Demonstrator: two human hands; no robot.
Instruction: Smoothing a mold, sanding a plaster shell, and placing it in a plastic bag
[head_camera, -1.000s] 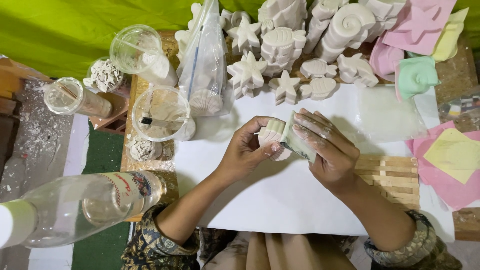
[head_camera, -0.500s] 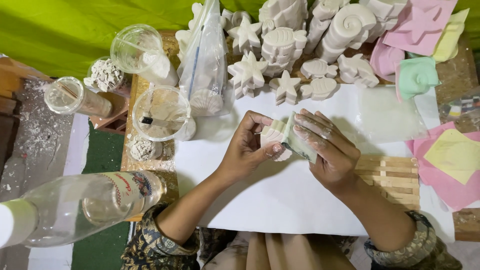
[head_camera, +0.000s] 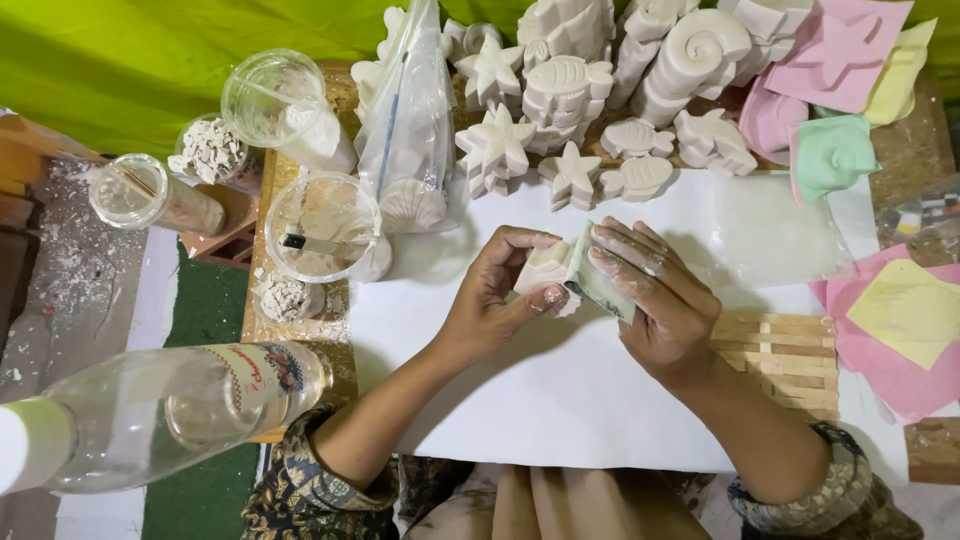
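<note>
My left hand (head_camera: 490, 310) grips a small white plaster cast (head_camera: 545, 268), thumb across its front. Against the cast's right side, my right hand (head_camera: 655, 300) presses a greenish folded sheet, probably sandpaper (head_camera: 598, 282), with dusty fingers laid flat on it. Both hands hover over a large white paper sheet (head_camera: 560, 400) covering the table. The cast's shape is mostly hidden by my fingers.
Plaster starfish, shells and fish (head_camera: 560, 110) are piled at the back. Clear plastic cups (head_camera: 320, 225) and a plastic bag (head_camera: 410, 130) stand to the left, a clear bottle (head_camera: 150, 410) lies near left. Pink, green and yellow moulds (head_camera: 830, 150) and a slatted wooden mat (head_camera: 780, 350) are on the right.
Hardly anything differs; my right fingers shift slightly on the sheet against the cast, and both hands stay in the same place.
</note>
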